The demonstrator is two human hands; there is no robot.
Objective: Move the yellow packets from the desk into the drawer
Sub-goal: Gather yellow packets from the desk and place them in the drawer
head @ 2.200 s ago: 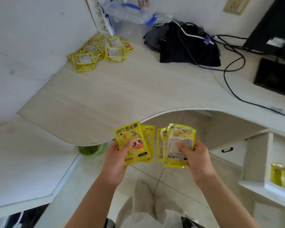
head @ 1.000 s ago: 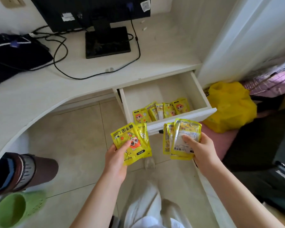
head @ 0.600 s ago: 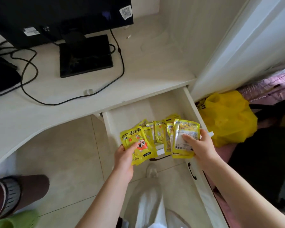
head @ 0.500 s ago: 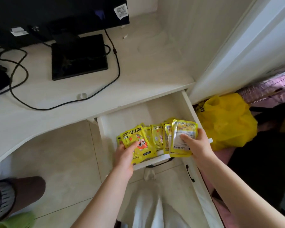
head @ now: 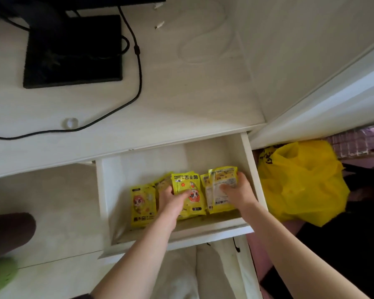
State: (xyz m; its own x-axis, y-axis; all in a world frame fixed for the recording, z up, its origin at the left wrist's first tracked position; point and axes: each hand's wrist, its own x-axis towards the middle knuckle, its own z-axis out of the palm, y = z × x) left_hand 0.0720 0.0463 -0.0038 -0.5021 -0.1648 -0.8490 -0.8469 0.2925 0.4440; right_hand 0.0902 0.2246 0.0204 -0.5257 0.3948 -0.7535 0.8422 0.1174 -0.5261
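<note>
Both hands are down inside the open drawer point(head: 249, 167) now — a moment ago they hung above its front edge, and a couple of seconds back they were over by the surface point(head: 181, 100) where the pile lay. My left hand point(head: 171, 200) has its fingers and thumb curled round a hand-warmer packet point(head: 187, 188) printed with a cartoon face, lowered among the ones already lying there. My right hand point(head: 239, 190) pinches a small stack of yellow packets point(head: 219, 190), label side up, hard against the drawer's right wall. Neither grip has let go yet. One loose packet point(head: 143, 207) lies flat at the left of the drawer floor, just beside my left wrist.

I judge this load nearly delivered: all that remains is to release and lift clear without dragging a packet back out. More packets were on the far corner of the surface earlier, out of view here, so I'd expect another trip. The monitor base point(head: 73, 50) and its black cable point(head: 138, 72) sit on the surface above the drawer, and a yellow plastic bag point(head: 300, 182) slumps on the floor to the right.
</note>
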